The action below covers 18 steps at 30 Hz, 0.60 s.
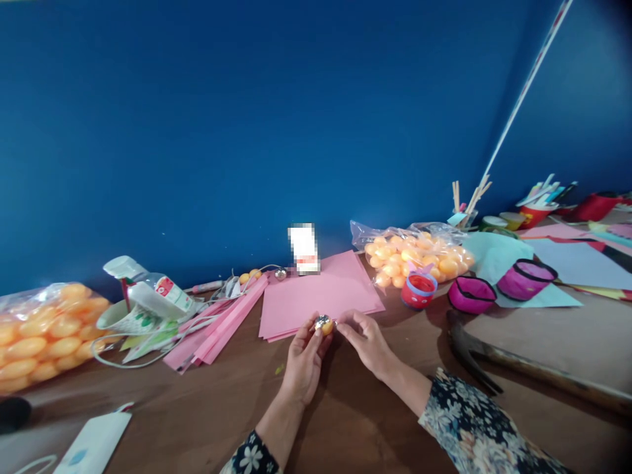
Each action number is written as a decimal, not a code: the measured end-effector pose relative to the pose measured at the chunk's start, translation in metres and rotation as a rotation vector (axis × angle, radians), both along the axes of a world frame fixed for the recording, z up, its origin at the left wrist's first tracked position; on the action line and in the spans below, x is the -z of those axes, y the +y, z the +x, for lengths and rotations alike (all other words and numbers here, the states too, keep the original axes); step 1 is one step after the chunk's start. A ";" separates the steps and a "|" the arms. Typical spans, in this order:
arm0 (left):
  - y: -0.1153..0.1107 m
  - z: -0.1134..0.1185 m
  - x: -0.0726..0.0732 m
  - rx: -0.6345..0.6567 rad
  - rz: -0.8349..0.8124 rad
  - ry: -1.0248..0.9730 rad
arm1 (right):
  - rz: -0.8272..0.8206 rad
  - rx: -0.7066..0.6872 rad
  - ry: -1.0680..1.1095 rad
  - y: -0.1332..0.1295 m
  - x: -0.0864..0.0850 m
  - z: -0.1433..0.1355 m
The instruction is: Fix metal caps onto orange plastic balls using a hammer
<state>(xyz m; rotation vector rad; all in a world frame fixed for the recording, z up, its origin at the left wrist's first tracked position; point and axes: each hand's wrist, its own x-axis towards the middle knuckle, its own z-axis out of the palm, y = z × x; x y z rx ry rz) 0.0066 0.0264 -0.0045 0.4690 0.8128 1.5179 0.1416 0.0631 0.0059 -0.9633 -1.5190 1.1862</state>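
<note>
Between thumb and fingers of my left hand (305, 359) is a small ball (324, 324), silvery on top and orange-yellow below. My right hand (364, 340) is at the ball's right side, its thumb and index finger pinched together; a tiny shiny bit shows at the fingertips, too small to make out. Both hands are just in front of a stack of pink paper sheets (316, 296) on the brown table (207, 415).
Left: a bag of orange balls (49, 329), a bottle (172, 293) and pink strips (227, 322). Right: another ball bag (419, 253), a red cup (419, 291), magenta pouches (471, 294) and a hammer (543, 368). A blue wall (247, 118) stands behind.
</note>
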 end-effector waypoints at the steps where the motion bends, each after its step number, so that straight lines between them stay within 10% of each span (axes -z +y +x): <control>1: 0.000 0.000 0.000 -0.003 -0.001 0.000 | -0.014 -0.007 0.016 -0.001 0.000 -0.001; 18: 0.000 0.000 -0.001 -0.009 0.004 0.039 | -0.117 -0.004 0.049 -0.006 -0.002 -0.004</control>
